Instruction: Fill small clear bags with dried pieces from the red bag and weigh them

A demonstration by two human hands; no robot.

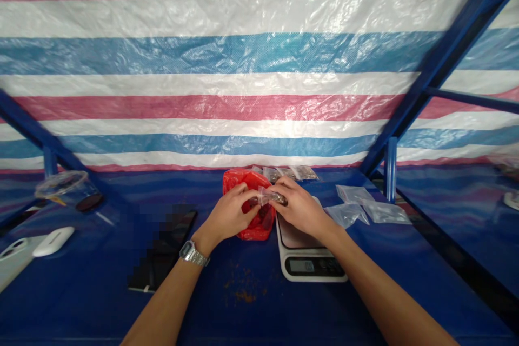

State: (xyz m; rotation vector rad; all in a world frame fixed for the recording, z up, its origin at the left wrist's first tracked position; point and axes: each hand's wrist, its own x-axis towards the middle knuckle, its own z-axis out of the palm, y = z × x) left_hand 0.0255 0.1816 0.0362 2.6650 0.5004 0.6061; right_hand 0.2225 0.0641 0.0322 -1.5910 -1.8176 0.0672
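Between my two hands is a small clear zip bag (265,196) with dark brown bits in its right end. My left hand (232,211) pinches the bag's left end, a watch on that wrist. Closed round the filled end is my right hand (298,205). Right below them stands an open red plastic bag (247,231), its contents mostly hidden. A white digital scale (286,259) with a lit display sits under my right hand and forearm; I cannot read the number clearly.
Filled zip bags (304,173) lie behind the red bag. Flat clear zip bags (365,205) rest right of the scale. Brown crumbs (245,294) dot the blue table. To the left are a dark tablet-like slab (178,243), a white case (54,241), a phone (16,259) and a clear tub (67,186).
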